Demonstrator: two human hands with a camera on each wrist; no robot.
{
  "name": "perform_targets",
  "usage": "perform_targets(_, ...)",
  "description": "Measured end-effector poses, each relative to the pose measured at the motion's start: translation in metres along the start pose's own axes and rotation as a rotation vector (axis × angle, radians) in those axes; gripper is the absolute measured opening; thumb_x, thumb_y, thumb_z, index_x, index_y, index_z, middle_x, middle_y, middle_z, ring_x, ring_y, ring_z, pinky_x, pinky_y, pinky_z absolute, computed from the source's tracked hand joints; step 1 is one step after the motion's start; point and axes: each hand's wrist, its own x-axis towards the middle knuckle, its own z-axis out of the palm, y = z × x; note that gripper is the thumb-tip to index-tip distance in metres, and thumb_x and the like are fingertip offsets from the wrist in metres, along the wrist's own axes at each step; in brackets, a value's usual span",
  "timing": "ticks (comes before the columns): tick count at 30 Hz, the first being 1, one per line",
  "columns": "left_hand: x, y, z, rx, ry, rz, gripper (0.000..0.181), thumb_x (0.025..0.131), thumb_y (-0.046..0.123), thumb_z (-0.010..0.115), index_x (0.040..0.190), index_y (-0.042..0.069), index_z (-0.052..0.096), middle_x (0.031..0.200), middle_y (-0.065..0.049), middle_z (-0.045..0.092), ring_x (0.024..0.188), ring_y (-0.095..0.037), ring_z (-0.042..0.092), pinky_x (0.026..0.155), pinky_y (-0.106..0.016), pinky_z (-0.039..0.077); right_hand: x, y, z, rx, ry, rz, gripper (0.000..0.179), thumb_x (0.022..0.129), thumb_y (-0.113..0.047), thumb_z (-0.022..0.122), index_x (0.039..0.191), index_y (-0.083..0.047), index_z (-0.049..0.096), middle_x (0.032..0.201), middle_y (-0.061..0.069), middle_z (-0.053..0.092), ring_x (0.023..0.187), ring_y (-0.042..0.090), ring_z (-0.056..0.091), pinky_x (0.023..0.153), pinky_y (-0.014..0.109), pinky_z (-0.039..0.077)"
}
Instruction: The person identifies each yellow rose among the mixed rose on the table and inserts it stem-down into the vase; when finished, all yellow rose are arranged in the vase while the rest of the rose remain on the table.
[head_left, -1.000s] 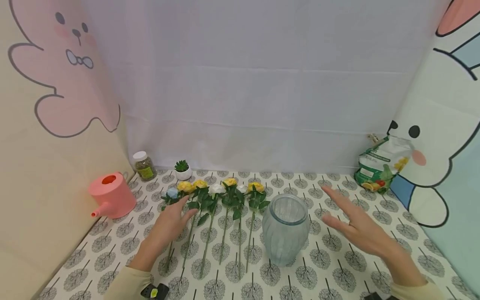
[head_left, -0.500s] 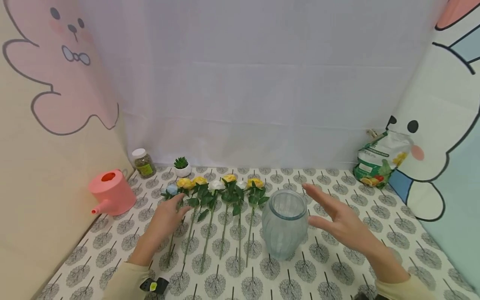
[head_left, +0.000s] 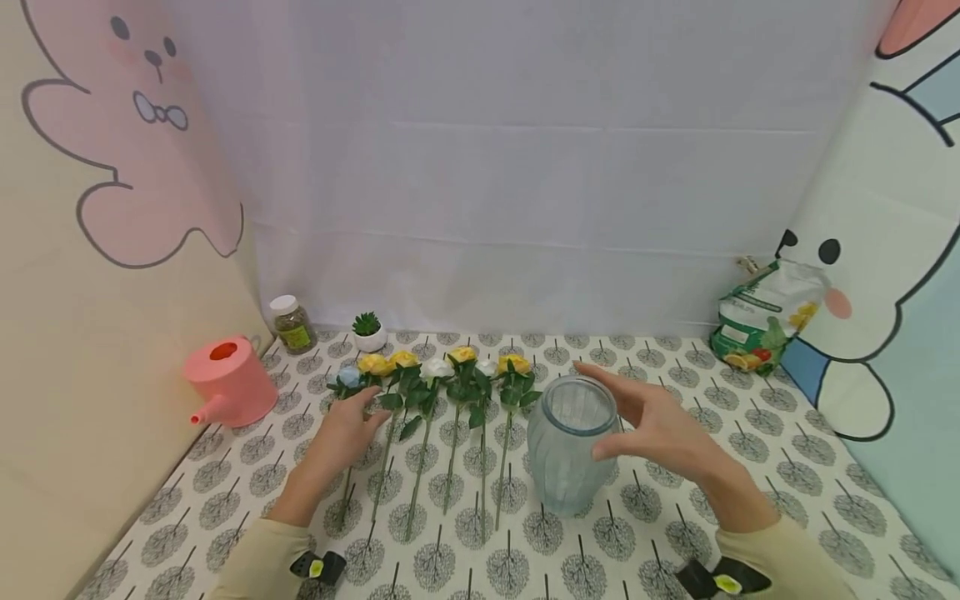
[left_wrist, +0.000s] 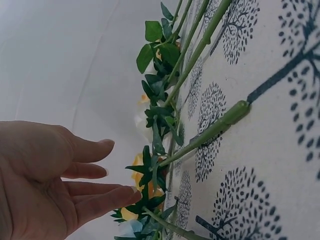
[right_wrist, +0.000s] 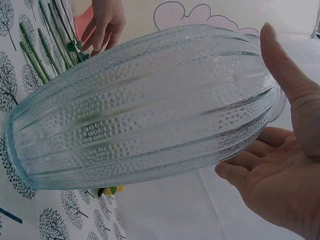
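Note:
A clear bluish glass vase (head_left: pixel 573 467) with ribbed, dimpled walls stands upright on the patterned cloth. My right hand (head_left: pixel 660 421) is at its upper right side, thumb in front and fingers behind the rim; the right wrist view shows the hand (right_wrist: pixel 285 165) spread around the neck end, and firm contact is not clear. Several long-stemmed roses lie in a row left of the vase, among them a blue rose (head_left: pixel 348 377), a yellow rose (head_left: pixel 514 364) and a white rose (head_left: pixel 436 369). My left hand (head_left: pixel 343 429) hovers by the blue rose, fingers loosely extended, holding nothing.
At left sits a pink watering can (head_left: pixel 231 383). Behind it are a white-lidded jar (head_left: pixel 293 327) and a small potted succulent (head_left: pixel 368 332). A green and white bag (head_left: pixel 768 321) leans at the back right. Fabric walls (head_left: pixel 480 208) border the table.
My right hand has moved left, from apart from the vase to around its upper side. The left hand stays near the blue rose with little change. The flowers and vase keep their places.

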Motion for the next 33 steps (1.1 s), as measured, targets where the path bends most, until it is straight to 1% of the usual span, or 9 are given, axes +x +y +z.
perform_targets(6,0.001,-0.002,0.001,0.012,0.021,-0.019,0.056,0.101,0.017,0.062,0.147,-0.007,0.041,0.103,-0.025,0.069,0.068,-0.022,0.065,0.05,-0.033,0.047,0.003,0.0,0.005,0.12,-0.004,-0.015,0.083,0.081,0.001,0.08,0.153,-0.007,0.04,0.154,0.012,0.043,0.133,0.021,0.05,0.107,0.027,0.041)
perform_targets(12,0.0,-0.001,0.0,0.017,0.016,-0.035,0.056,0.101,0.018,0.061,0.148,-0.006,0.041,0.098,-0.02,0.07,0.067,-0.018,0.062,0.05,-0.033,0.046,0.004,0.0,0.006,0.189,0.004,0.013,0.08,0.081,0.003,0.08,0.151,-0.004,0.043,0.153,0.012,0.045,0.13,0.023,0.053,0.102,0.032,0.048)
perform_targets(15,0.0,0.001,-0.001,0.016,0.013,-0.036,0.056,0.102,0.018,0.061,0.148,-0.005,0.04,0.088,-0.017,0.068,0.058,-0.018,0.056,0.049,-0.033,0.044,0.003,0.001,0.006,0.193,0.013,0.028,0.079,0.08,0.002,0.081,0.15,-0.005,0.045,0.151,0.011,0.047,0.129,0.022,0.054,0.102,0.032,0.049)
perform_targets(17,0.0,0.001,-0.001,0.024,0.018,-0.036,0.055,0.102,0.018,0.06,0.147,-0.007,0.041,0.091,-0.02,0.068,0.054,-0.019,0.053,0.049,-0.034,0.044,0.002,0.002,0.006,0.19,0.02,0.039,0.078,0.08,0.001,0.081,0.15,-0.005,0.046,0.15,0.01,0.048,0.129,0.023,0.055,0.101,0.032,0.049)
perform_targets(21,-0.001,-0.002,0.001,0.058,0.035,-0.042,0.05,0.103,0.015,0.058,0.141,-0.015,0.044,0.114,-0.034,0.064,0.06,-0.025,0.059,0.054,-0.035,0.048,0.0,0.004,0.007,0.194,0.022,0.037,0.077,0.081,0.001,0.081,0.149,-0.004,0.046,0.15,0.011,0.049,0.13,0.03,0.053,0.102,0.033,0.049)
perform_targets(23,0.0,-0.005,0.001,0.069,0.048,-0.04,0.047,0.103,0.012,0.057,0.136,-0.019,0.047,0.118,-0.036,0.061,0.06,-0.024,0.06,0.054,-0.034,0.049,-0.001,0.005,0.008,0.201,0.017,0.025,0.076,0.081,0.002,0.08,0.149,-0.003,0.046,0.15,0.011,0.048,0.13,0.031,0.052,0.103,0.033,0.048)
perform_targets(28,0.004,-0.013,0.0,0.045,0.054,-0.035,0.043,0.102,0.008,0.058,0.133,-0.02,0.049,0.108,-0.032,0.065,0.058,-0.017,0.055,0.052,-0.033,0.049,0.0,0.005,0.007,0.185,0.009,0.006,0.075,0.082,0.002,0.08,0.149,-0.003,0.046,0.151,0.008,0.048,0.13,0.02,0.054,0.102,0.029,0.048)
perform_targets(32,0.012,-0.016,-0.004,0.054,0.058,-0.015,0.041,0.1,0.007,0.06,0.132,-0.018,0.052,0.11,-0.03,0.066,0.068,-0.026,0.063,0.06,-0.039,0.054,0.002,0.004,0.006,0.166,0.008,-0.004,0.076,0.083,0.001,0.079,0.15,-0.002,0.044,0.153,0.011,0.045,0.131,0.016,0.053,0.103,0.026,0.046)
perform_targets(33,0.015,-0.017,-0.004,0.065,0.069,-0.009,0.039,0.099,0.006,0.061,0.13,-0.017,0.055,0.108,-0.029,0.067,0.072,-0.028,0.065,0.065,-0.042,0.055,0.002,0.004,0.006,0.162,0.009,-0.003,0.076,0.083,0.001,0.08,0.15,-0.003,0.044,0.153,0.012,0.044,0.131,0.016,0.052,0.103,0.026,0.046)
